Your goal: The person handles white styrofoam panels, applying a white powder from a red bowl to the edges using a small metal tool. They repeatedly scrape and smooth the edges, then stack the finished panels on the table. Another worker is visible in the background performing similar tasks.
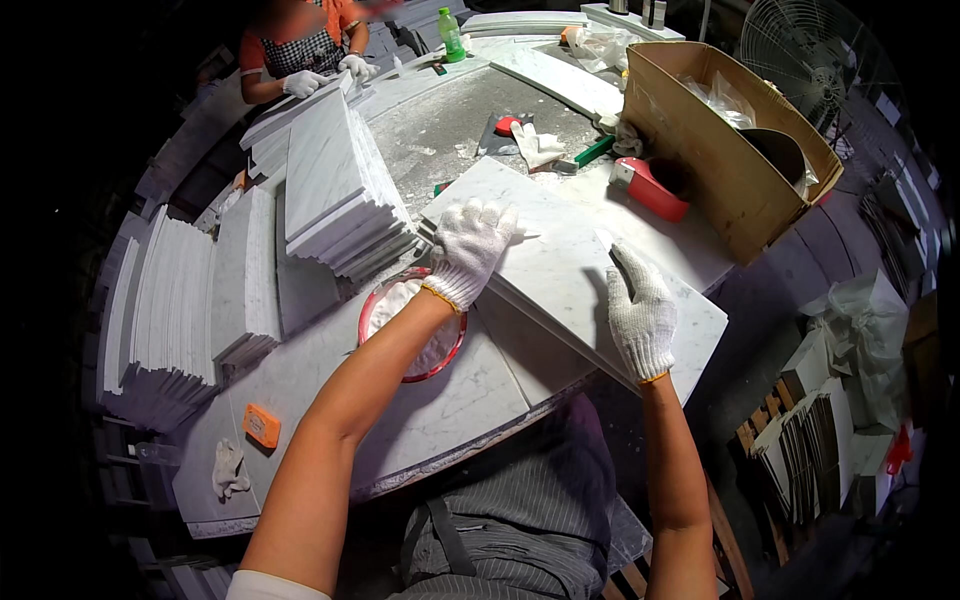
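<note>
Forearms (335, 440); slab (570, 262) long axis TL–BR

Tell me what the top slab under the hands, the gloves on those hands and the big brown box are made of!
The top slab looks like smooth marble, white with grey veins, though patterned tile could look similar. The gloves seem to be matte knitted cloth, maybe cotton; a bumpy knit shows. The box is probably dull cardboard: plain brown, with thin walls.

No lettering can be read; the print on the orange box (262, 426) is too small
</note>
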### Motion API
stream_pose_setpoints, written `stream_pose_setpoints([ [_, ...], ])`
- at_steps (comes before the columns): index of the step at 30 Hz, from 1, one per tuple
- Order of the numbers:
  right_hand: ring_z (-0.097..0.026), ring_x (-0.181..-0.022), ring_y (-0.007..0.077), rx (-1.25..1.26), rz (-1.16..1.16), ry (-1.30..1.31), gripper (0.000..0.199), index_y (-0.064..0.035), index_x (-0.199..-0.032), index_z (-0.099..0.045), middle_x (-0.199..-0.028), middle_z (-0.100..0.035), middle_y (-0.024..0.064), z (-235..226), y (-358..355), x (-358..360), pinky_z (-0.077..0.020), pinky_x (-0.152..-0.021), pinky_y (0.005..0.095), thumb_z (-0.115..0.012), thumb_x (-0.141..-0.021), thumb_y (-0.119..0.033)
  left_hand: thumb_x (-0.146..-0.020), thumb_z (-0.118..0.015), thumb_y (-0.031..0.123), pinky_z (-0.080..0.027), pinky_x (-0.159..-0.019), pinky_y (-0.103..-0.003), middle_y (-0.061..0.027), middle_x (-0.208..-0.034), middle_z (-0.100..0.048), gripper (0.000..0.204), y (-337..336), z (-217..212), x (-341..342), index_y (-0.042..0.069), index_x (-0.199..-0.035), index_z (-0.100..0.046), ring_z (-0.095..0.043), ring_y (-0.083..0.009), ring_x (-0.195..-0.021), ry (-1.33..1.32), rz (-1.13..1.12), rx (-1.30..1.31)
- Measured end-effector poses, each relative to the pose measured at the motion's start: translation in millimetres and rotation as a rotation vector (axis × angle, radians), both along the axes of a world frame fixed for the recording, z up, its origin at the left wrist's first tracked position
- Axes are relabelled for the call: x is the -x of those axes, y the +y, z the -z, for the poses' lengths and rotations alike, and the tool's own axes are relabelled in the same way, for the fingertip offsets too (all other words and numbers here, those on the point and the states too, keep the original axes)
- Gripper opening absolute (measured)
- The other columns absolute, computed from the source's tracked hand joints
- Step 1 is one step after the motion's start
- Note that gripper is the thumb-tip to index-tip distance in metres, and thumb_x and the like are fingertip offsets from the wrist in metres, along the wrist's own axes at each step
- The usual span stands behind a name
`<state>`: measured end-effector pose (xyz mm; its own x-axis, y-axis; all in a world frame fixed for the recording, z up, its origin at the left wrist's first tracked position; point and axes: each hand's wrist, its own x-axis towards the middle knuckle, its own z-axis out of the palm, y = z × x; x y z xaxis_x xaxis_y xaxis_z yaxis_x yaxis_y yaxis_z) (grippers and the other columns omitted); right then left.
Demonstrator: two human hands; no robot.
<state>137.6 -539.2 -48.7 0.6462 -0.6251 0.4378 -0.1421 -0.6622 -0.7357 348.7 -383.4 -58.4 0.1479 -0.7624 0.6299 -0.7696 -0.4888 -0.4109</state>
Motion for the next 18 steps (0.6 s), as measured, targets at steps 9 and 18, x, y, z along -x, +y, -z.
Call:
stream_pose_setpoints([
  [9,-0.066,-0.096,0.0322,-0.036,-0.025,-0.064,0.033,-0.0075,-0.123,-0.064,-0.106,-0.068,0.0174,3.5,2.1,-2.8,-0.0518,-0.084,0.0377,-0.061,-0.093,-0.021,-0.083,-0.062,0.032,-0.043,-0.077,-0.043,-0.0051,-0.103,-0.060,0.034,2.6,8.3,-2.8,0.018,-0.113,-0.066,-0.055,-0.0246,-0.097,0.058,-0.089,0.003],
  [18,-0.063,-0.110,0.0237,-0.101,-0.072,-0.052,0.033,0.0006,-0.125,-0.062,-0.117,-0.067,0.0156,6.2,3.3,-4.2,-0.0465,-0.097,0.0328,-0.059,-0.094,-0.011,-0.088,-0.068,0.028,-0.053,-0.080,-0.039,-0.0089,-0.103,-0.068,0.035,75.1,-27.0,15.6,0.013,-0.119,-0.059,-0.066,-0.0277,-0.094,0.646,-0.202,0.763],
])
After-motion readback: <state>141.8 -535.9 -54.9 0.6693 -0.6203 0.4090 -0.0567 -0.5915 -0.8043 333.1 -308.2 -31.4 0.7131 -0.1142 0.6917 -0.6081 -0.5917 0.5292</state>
